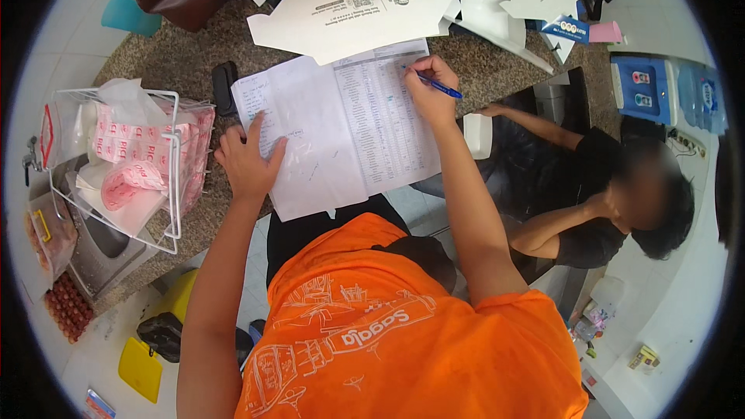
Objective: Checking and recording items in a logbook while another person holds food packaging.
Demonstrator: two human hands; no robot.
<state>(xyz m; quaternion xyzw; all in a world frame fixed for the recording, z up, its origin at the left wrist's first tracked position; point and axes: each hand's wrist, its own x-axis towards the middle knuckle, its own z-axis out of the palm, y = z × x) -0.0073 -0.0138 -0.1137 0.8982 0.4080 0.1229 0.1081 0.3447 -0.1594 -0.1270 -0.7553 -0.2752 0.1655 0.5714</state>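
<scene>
Two paper sheets lie side by side on the speckled counter: a handwritten sheet (pixel 306 147) on the left and a printed table sheet (pixel 392 128) on the right. My right hand (pixel 431 95) grips a blue pen (pixel 441 86), its tip at the upper part of the printed sheet. On the left edge of the handwritten sheet rests my left hand (pixel 250 164), fingers spread and holding nothing. A black phone-like object (pixel 224 87) lies just beyond that hand.
Unfolded white cartons (pixel 353 12) cover the counter's far side. At left stands a white wire rack (pixel 174 186) of pink-and-white packages beside a steel sink (pixel 116 260). A person in black (pixel 590 178) sits at right, one hand near a small white box (pixel 476 136).
</scene>
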